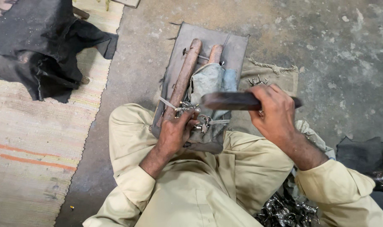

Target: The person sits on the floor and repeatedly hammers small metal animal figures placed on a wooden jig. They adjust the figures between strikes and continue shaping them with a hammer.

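We sit on grey concrete floor [326, 42], striped mat [31, 147] left, left hand [174, 132] pinching small metal pieces [195, 115], right hand [275, 111] clamped around dark bar [229, 101], pieces' shapes unclear.

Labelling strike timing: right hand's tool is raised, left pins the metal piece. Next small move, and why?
Probably bring the dark flat wooden tool in the right hand down onto the small shiny metal piece: the left hand pins it on the brown wooden rod, tool raised above.
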